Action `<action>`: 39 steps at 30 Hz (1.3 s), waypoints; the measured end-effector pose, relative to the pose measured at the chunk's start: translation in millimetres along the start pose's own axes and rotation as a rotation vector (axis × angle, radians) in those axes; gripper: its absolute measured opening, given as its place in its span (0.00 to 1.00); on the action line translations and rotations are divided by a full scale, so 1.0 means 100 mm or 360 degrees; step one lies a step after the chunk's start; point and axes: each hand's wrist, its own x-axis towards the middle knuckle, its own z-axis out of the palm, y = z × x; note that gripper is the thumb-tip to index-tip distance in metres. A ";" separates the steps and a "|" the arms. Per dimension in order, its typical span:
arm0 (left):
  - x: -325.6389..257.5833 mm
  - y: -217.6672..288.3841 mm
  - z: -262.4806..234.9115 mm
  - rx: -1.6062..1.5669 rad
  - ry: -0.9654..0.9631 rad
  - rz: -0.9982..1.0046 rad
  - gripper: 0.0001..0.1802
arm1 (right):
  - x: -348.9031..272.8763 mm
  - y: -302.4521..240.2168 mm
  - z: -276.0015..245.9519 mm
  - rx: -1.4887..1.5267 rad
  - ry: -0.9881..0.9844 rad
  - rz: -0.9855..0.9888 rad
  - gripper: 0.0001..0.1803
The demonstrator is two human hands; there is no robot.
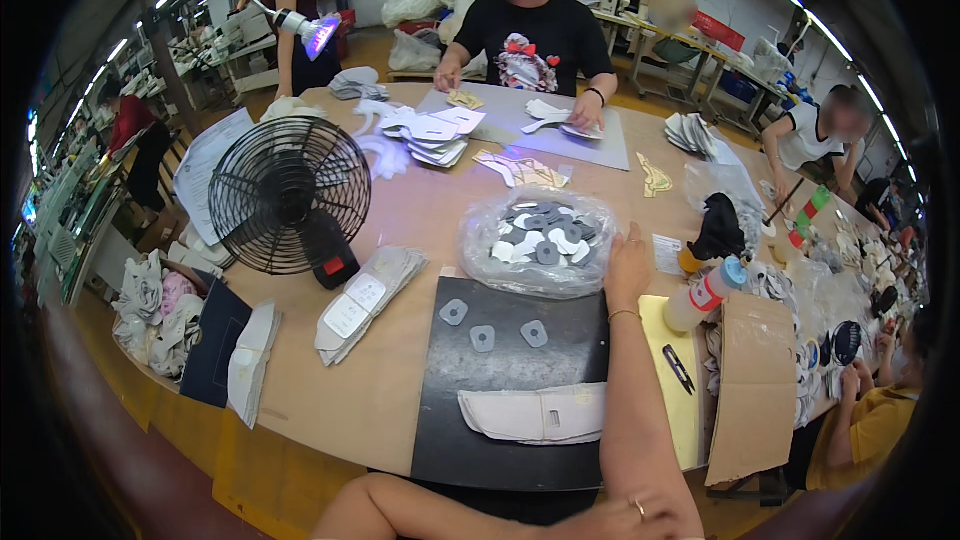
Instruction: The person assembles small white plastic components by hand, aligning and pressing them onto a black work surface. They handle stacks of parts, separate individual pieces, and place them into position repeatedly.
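My right arm reaches up across the table, and my right hand (628,262) rests against the right side of a clear plastic bag (475,275). Its fingers are stretched out and hold nothing. Inside the bag lie many small grey and white cut pieces (545,240). Low in view, my left hand (635,518), with a ring, lies across my right forearm near the elbow; its fingers are slightly bent, with nothing seen in them. On the black board (520,355) before me are three grey pieces (482,339) with dark centres and a banded stack of off-white fabric pieces (535,413).
A black fan (290,195) stands at left, near banded stacks of pieces (368,302). To the right are a yellow sheet with a pen-like tool (678,368), a bottle (705,295) and a cardboard flap (752,390). Across the table, a person (530,30) handles white pieces.
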 end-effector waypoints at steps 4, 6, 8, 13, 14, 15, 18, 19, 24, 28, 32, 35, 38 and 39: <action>0.07 -0.41 -0.23 0.0518 0.0133 -0.0201 0.13 | -0.01 -0.03 0.01 0.0036 -0.0050 0.0037 0.26; 0.05 -0.38 -0.24 0.0458 -0.0038 -0.0171 0.12 | 0.01 -0.03 -0.02 0.0079 -0.0050 0.0052 0.27; 0.03 -0.17 -0.15 0.0347 -0.0101 -0.0122 0.11 | -0.02 0.02 -0.02 0.0107 -0.0019 0.0055 0.27; 0.05 0.06 -0.13 0.0087 -0.0183 -0.0186 0.11 | 0.01 0.07 0.08 0.0056 0.0044 -0.0013 0.26; 0.00 -0.12 -0.21 0.0285 -0.0259 -0.0131 0.13 | -0.03 -0.06 -0.01 0.0048 -0.0082 0.0025 0.27; 0.11 -0.18 -0.29 0.0461 -0.0203 -0.0218 0.14 | -0.02 -0.06 -0.04 0.0038 -0.0086 0.0043 0.26; 0.20 -0.26 -0.34 0.0552 -0.0196 -0.0332 0.14 | -0.01 -0.05 -0.06 0.0021 -0.0063 0.0049 0.25; 0.19 -0.26 -0.33 0.0514 -0.0216 -0.0349 0.14 | 0.00 -0.04 -0.06 0.0004 -0.0028 0.0035 0.25; 0.13 0.11 -0.10 0.0030 -0.0287 -0.0162 0.12 | -0.03 0.03 -0.02 0.0028 0.0028 0.0026 0.23; 0.10 -0.06 -0.18 0.0144 -0.0272 -0.0204 0.13 | -0.04 -0.04 0.00 0.0036 0.0042 -0.0009 0.23; 0.22 -0.32 -0.37 0.0512 -0.0187 -0.0303 0.13 | -0.02 0.01 0.03 -0.0008 0.0054 -0.0016 0.23; 0.17 -0.30 -0.33 0.0466 -0.0217 -0.0300 0.14 | -0.02 0.00 0.04 0.0016 0.0051 -0.0020 0.23; 0.10 -0.04 -0.21 0.0161 -0.0333 -0.0082 0.15 | -0.02 0.05 0.05 0.0026 0.0058 -0.0036 0.23; 0.12 0.13 -0.15 0.0040 -0.0345 -0.0157 0.14 | -0.02 0.03 0.04 0.0031 0.0046 -0.0027 0.24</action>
